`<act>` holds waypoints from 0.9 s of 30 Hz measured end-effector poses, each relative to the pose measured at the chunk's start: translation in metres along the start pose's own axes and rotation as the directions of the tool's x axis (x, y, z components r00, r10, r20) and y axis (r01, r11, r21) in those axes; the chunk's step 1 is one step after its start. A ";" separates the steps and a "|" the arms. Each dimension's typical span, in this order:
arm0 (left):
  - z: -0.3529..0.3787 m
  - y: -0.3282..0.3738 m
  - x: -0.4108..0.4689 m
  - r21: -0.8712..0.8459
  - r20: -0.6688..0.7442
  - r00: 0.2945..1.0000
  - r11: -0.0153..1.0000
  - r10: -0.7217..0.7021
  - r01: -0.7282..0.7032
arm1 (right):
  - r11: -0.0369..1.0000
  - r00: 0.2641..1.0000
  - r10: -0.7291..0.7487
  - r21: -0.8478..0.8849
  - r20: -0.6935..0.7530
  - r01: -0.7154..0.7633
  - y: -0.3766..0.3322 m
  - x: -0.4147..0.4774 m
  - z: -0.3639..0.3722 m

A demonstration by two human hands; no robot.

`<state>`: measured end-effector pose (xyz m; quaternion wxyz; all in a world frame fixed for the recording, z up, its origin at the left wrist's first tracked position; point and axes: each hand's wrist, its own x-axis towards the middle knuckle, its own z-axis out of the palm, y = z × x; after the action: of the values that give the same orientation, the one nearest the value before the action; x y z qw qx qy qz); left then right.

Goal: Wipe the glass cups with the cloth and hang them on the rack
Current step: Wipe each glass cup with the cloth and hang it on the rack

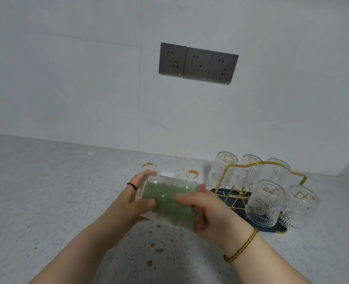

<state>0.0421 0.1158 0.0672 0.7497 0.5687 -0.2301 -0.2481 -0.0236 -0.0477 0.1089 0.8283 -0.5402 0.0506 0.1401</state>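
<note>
A ribbed glass cup (169, 185) lies sideways in the air above the counter, its mouth facing left. A green cloth (170, 203) is stuffed inside it and shows through the glass. My left hand (136, 201) grips the cup at its mouth end, thumb on the near side. My right hand (208, 212) grips the base end, fingers curled around it. To the right stands a gold wire rack (249, 167) on a dark blue tray (239, 214), with several glass cups (265, 201) hung upside down on its prongs.
The grey speckled counter (56, 191) carries yellow-brown stains (192, 173) behind the cup and small drips near me. A white tiled wall with three dark sockets (198, 63) rises behind. The rack stands close to the wall at the right.
</note>
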 end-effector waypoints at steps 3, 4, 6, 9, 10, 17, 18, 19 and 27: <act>0.001 0.002 0.001 0.068 -0.048 0.996 0.995 0.075 -0.071 | 0.987 0.999 0.050 0.155 -0.021 -0.046 0.007 0.006 -0.003; 0.002 0.005 0.001 0.053 -0.049 0.997 0.997 0.059 -0.056 | 0.999 0.999 0.031 0.011 -0.008 -0.031 0.004 0.001 0.002; 0.008 0.010 0.003 -0.010 -0.038 0.997 0.998 -0.064 0.064 | 0.843 0.988 -0.155 -0.521 0.004 0.135 0.002 -0.007 0.010; 0.011 0.010 0.004 -0.087 -0.041 0.972 0.969 -0.233 0.229 | 0.251 0.912 -0.324 -0.907 0.251 0.338 0.010 -0.006 0.011; 0.012 0.010 0.004 -0.093 -0.048 0.968 0.966 -0.246 0.241 | 0.194 0.906 -0.330 -0.920 0.265 0.339 0.013 -0.004 0.009; 0.006 0.013 0.005 -0.033 0.018 1.000 0.999 0.019 -0.018 | 0.998 0.989 -0.053 0.011 -0.141 0.055 -0.014 -0.012 0.011; 0.006 0.013 0.004 -0.021 0.018 0.999 0.999 0.045 -0.045 | 0.988 0.985 -0.015 0.148 -0.172 0.040 -0.016 -0.014 0.015; 0.008 0.013 0.004 -0.024 0.012 0.998 0.998 0.057 -0.057 | 0.993 0.991 0.009 0.120 -0.137 0.008 -0.018 -0.016 0.021; 0.011 0.007 0.008 -0.228 0.010 0.967 0.941 -0.254 0.250 | 0.126 0.944 -0.204 -0.949 0.260 0.289 0.006 -0.002 0.008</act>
<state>0.0423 0.1047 0.0772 0.7741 0.5064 -0.1181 -0.3611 -0.0275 -0.0387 0.1077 0.2996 -0.9389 -0.1680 0.0192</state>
